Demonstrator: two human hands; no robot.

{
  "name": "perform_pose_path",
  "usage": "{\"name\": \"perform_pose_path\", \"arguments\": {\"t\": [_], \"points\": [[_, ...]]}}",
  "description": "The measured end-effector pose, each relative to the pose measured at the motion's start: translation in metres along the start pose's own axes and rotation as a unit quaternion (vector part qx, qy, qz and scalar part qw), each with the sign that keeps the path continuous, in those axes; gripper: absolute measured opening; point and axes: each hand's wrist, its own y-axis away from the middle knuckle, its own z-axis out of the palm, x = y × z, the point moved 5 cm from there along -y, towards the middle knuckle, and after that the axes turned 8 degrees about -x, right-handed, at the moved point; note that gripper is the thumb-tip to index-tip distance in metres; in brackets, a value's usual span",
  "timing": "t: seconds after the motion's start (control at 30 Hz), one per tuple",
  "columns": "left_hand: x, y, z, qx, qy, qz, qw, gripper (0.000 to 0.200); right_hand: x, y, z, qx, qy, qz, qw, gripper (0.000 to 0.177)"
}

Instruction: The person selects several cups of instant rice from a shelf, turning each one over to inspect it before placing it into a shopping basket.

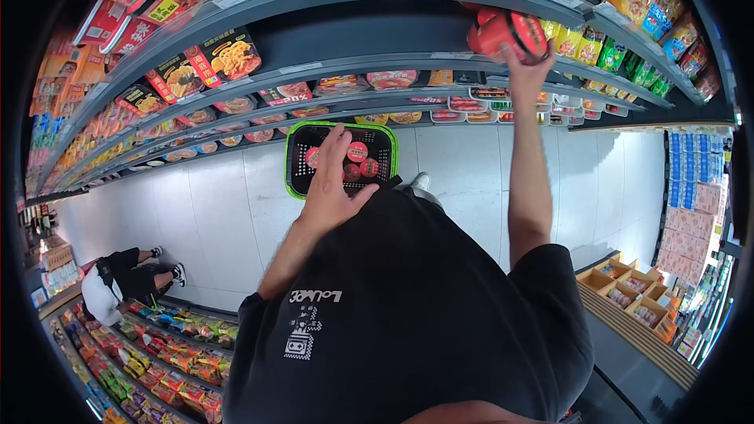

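My right hand [525, 64] reaches up to the shelf with its fingers around a red tub [528, 34] that has a black band. Other red packaging [483, 22] sits right beside that tub, partly hidden. In front of my body, my left hand [334, 188] is held up with its fingers stretched out and nothing in it. From this view it overlaps a black basket with a green rim [395, 149], which stands on the floor. Inside the basket lie several round red-lidded tubs [357, 151], some of them covered by my left hand.
Shelves of boxed and cupped food [228, 53] run across in front of me. At lower left a person [110, 286] in a white top bends by another shelf [169, 381]. Wooden bins [628, 294] stand at right, with stacked cartons [691, 235] behind. My shoe [422, 181] is beside the basket.
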Motion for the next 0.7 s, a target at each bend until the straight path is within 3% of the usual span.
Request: {"name": "perform_pose_path", "arguments": {"t": [0.07,0.2,0.27,0.33,0.4,0.47,0.67,0.7], "points": [[-0.012,0.016,0.005,-0.018,0.018,-0.041,0.999,0.113,0.010,-0.032,-0.008,-0.008,0.067,-0.070,0.995,0.114],[-0.019,0.034,0.002,0.003,0.071,-0.068,0.995,0.109,-0.005,-0.055,0.007,-0.074,0.134,-0.046,0.987,0.113],[-0.024,0.042,-0.002,0.016,0.111,-0.080,0.990,0.107,0.016,-0.066,0.001,-0.087,0.250,-0.019,0.964,0.112],[-0.027,0.048,-0.009,0.050,0.048,-0.079,0.994,0.111,0.005,-0.061,0.006,-0.090,0.229,-0.044,0.968,0.114],[-0.027,0.056,-0.010,0.079,0.066,-0.079,0.992,0.111,0.003,-0.060,0.006,-0.093,0.205,-0.066,0.972,0.116],[-0.034,0.065,-0.012,0.090,0.061,-0.095,0.990,0.111,0.011,-0.065,-0.001,-0.079,0.286,-0.104,0.949,0.118],[-0.039,0.083,-0.012,0.116,0.056,-0.090,0.988,0.112,0.017,-0.064,-0.001,-0.095,0.264,-0.094,0.955,0.121],[-0.040,0.085,-0.012,0.118,0.057,-0.091,0.987,0.112,0.017,-0.059,0.002,-0.101,0.184,-0.085,0.974,0.119]]}}
